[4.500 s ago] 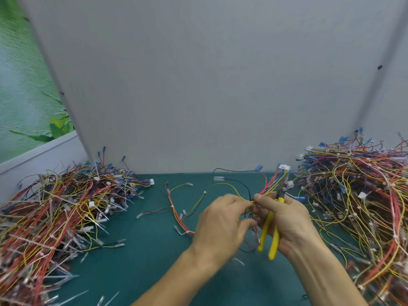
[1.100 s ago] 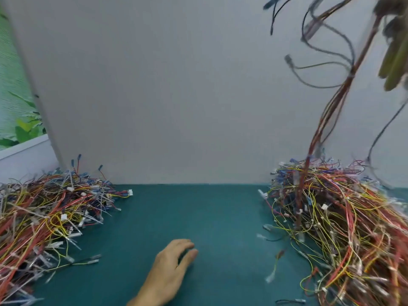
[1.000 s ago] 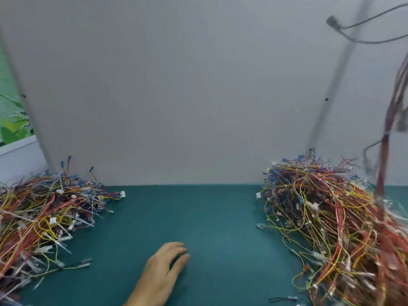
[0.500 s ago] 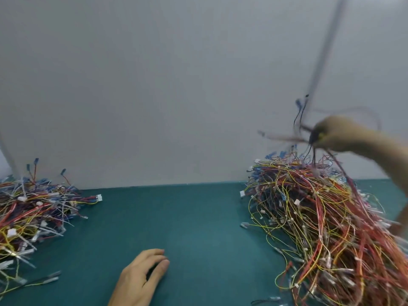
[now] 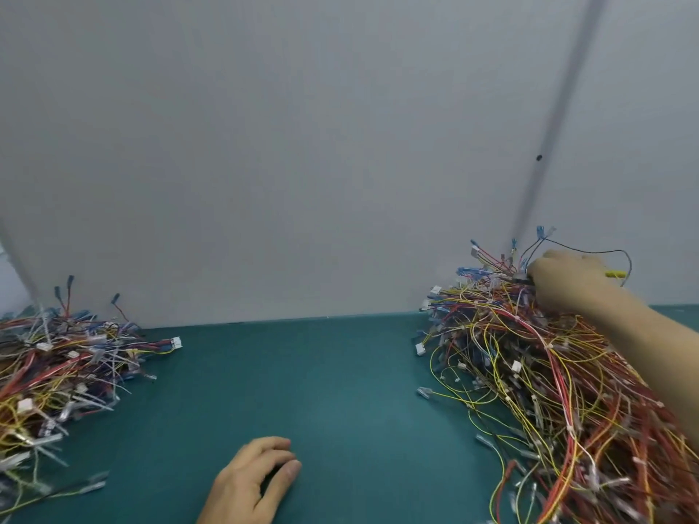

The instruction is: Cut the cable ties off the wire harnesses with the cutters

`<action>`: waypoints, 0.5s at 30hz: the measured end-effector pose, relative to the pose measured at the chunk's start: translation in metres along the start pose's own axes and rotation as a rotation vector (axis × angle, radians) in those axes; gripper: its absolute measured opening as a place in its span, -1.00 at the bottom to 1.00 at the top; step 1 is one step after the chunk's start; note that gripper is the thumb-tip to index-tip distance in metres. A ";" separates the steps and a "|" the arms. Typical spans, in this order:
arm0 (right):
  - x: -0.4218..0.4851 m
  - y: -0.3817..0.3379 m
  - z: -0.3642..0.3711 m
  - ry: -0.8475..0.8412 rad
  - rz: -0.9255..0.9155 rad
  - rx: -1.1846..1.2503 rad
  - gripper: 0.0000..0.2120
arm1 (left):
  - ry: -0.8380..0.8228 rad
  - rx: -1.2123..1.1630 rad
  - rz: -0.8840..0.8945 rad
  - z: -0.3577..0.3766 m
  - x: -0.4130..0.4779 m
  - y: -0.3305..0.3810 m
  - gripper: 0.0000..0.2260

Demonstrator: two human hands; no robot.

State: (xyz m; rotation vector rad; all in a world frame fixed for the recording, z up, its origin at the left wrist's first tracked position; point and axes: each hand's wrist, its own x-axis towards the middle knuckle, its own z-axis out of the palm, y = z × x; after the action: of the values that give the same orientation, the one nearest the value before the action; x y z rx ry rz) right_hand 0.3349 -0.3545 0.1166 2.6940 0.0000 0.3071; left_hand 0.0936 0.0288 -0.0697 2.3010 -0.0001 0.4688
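Observation:
My right hand (image 5: 567, 283) is at the far top of the big right-hand heap of wire harnesses (image 5: 548, 372). Its fingers are curled round the yellow-handled cutters (image 5: 615, 274), of which only a handle tip shows past the hand. A thin black wire (image 5: 590, 252) with blue terminals loops out around that hand; whether the hand still holds this harness I cannot tell. My left hand (image 5: 253, 482) rests on the green table (image 5: 302, 372) near the front edge, fingers loosely curled and holding nothing.
A second heap of harnesses (image 5: 64, 361) lies at the left on the table. A grey wall panel (image 5: 302, 145) stands right behind both heaps. Loose wire ends and terminals (image 5: 425, 393) stick out of the right heap's edge.
My right hand has come down from high on the right, bringing the hanging harness onto the top of the right heap. The view has swung slightly. My left hand stays on the table.

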 end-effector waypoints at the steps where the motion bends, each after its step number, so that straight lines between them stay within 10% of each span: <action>1: 0.001 -0.002 -0.001 -0.009 -0.020 -0.020 -0.95 | 0.003 0.004 0.006 0.000 0.000 0.000 -0.86; 8: 0.003 0.004 -0.047 -0.035 0.070 0.717 -0.81 | 0.005 -0.007 0.008 0.000 0.001 0.001 -0.93; 15: -0.050 -0.002 -0.125 0.517 0.067 1.354 -0.81 | 0.022 -0.057 -0.002 -0.004 -0.001 0.002 -0.94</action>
State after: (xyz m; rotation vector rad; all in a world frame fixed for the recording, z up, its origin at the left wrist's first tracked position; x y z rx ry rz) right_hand 0.2595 -0.3033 0.2155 3.7756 0.4044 1.4472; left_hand 0.0914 0.0300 -0.0658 2.2396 -0.0001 0.4869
